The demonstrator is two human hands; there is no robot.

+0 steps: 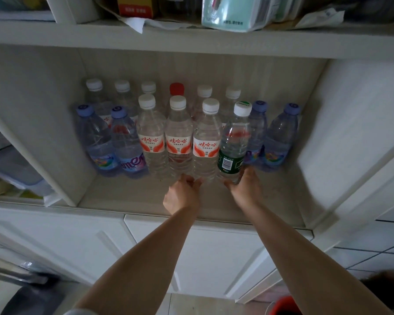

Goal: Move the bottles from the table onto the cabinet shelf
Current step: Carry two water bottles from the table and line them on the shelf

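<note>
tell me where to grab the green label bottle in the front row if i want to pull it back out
Grip the green-label bottle low on its body, around the label band, coming straight in from the open front of the shelf. It stands upright with bottles tight on both sides and behind, so only the front face is free. The right hand already holds its base there; the left hand is at the neighbouring red-label bottle.

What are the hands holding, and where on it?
Each grips a bottle low at its base: the left hand holds a red-labelled bottle, the right hand the green-labelled bottle, both standing on the cabinet shelf.
</note>
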